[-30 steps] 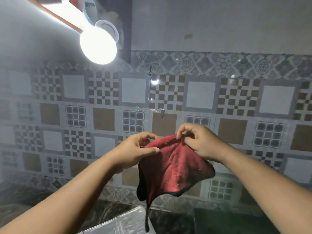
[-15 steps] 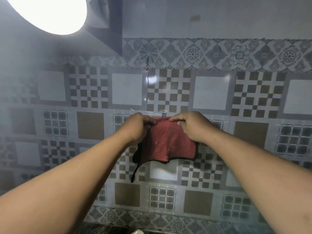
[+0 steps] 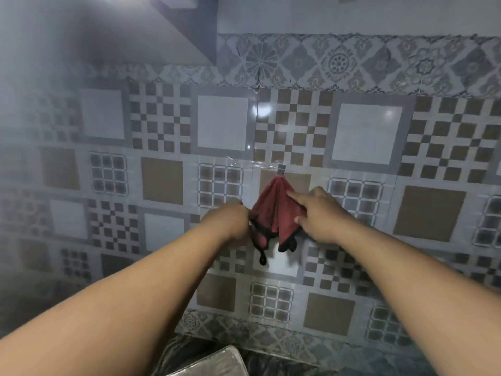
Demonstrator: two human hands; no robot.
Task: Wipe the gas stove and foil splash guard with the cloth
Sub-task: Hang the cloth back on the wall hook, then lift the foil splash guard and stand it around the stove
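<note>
A red cloth [image 3: 273, 210] with a black edge hangs by its top from a small metal wall hook [image 3: 281, 169] on the tiled wall. My left hand [image 3: 233, 222] pinches the cloth's lower left edge beside its black loop. My right hand [image 3: 315, 213] rests on the cloth's right side with fingers fairly straight, pointing up and left. A corner of the foil splash guard [image 3: 217, 360] shows at the bottom edge. The gas stove is out of view.
The patterned tile wall [image 3: 366, 137] fills the view, with a strip of clear tape [image 3: 244, 164] left of the hook. A dark marbled counter [image 3: 311, 367] runs along the bottom. A bright lamp glares at the top left.
The cloth went from being held spread between both hands to hanging bunched on the hook. My hands have dropped from its top edge to its lower sides.
</note>
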